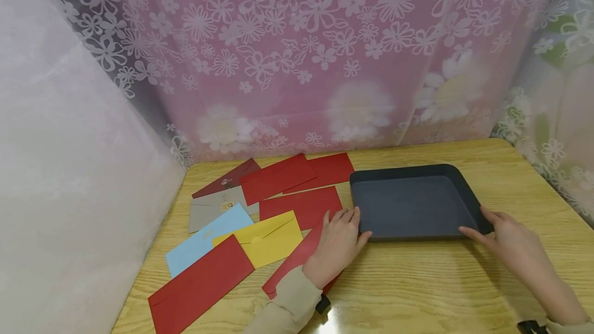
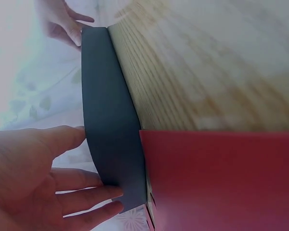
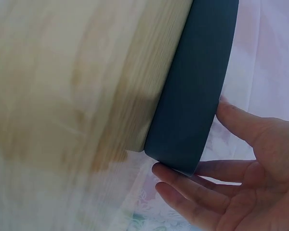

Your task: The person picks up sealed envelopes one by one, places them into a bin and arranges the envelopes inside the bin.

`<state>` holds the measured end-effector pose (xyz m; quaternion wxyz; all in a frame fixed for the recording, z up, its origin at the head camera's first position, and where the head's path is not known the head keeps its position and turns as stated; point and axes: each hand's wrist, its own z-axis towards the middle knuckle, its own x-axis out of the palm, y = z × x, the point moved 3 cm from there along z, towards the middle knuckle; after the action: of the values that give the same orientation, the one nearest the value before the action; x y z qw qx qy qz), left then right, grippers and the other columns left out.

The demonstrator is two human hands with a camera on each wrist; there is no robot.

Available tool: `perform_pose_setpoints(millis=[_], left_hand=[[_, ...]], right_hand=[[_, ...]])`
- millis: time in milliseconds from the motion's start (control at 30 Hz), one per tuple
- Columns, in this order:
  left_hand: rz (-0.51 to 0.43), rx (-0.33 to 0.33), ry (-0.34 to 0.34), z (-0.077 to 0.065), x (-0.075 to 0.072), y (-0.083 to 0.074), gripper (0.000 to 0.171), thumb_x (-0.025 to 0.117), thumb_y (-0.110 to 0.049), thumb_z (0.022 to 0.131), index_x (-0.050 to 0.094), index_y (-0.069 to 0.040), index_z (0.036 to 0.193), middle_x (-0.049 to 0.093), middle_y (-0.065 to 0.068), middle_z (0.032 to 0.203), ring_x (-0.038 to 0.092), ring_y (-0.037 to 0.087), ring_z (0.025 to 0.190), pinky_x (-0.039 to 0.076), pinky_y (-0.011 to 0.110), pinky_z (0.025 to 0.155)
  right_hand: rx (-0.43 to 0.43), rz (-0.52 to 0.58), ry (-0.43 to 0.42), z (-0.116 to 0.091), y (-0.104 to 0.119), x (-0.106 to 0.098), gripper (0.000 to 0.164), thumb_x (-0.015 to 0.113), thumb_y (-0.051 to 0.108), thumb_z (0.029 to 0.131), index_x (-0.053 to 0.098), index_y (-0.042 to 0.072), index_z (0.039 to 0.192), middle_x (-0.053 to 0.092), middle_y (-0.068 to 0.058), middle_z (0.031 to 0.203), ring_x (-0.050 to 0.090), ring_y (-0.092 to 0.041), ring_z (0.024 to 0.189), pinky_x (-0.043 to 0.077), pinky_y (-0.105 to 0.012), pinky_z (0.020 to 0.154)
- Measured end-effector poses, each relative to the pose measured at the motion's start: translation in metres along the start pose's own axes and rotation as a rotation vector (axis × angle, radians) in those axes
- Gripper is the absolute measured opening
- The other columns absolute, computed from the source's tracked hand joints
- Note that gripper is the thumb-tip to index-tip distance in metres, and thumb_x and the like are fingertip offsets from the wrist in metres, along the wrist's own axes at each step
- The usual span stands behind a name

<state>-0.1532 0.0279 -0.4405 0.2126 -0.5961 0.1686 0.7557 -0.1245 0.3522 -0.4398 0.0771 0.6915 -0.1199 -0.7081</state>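
Observation:
A dark rectangular baking tray [image 1: 413,202] lies on the wooden table, its raised rim all round. My left hand [image 1: 335,245] grips the tray's front left corner, thumb at the front rim and fingers along the left side. At the opposite front corner, my right hand [image 1: 515,244] holds the tray with the thumb on the front rim and the fingers round the right side. Beneath the left hand and wrist lies a red envelope [image 1: 297,259], partly covered by them. The left wrist view shows the tray's front wall [image 2: 108,110] beside this envelope.
Left of the tray, several envelopes overlap: a yellow envelope [image 1: 276,241], a light blue envelope [image 1: 209,238], a grey envelope [image 1: 204,215], a maroon envelope [image 1: 223,182] and several red ones. One red envelope [image 1: 199,285] lies nearest the front. A flowered curtain [image 1: 301,66] hangs behind the table [image 1: 399,287].

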Motion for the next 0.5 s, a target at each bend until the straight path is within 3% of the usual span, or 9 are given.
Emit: perform_pose_setpoints(millis=[500], left_hand=[[0.014,-0.011,-0.013,-0.0098,-0.0018,0.0039,0.058,0.065,-0.05,0.097,0.062,-0.011,0.14,0.066,0.001,0.135,0.058,0.019,0.126,0.045,0.053,0.105]], right_hand=[[-0.023,0.009,-0.011,-0.0067,0.0076,0.0016,0.092,0.067,0.054,0.094,0.044,-0.026,0.134,0.043,-0.051,0.127,0.064,-0.034,0.064,0.046,-0.04,0.047]])
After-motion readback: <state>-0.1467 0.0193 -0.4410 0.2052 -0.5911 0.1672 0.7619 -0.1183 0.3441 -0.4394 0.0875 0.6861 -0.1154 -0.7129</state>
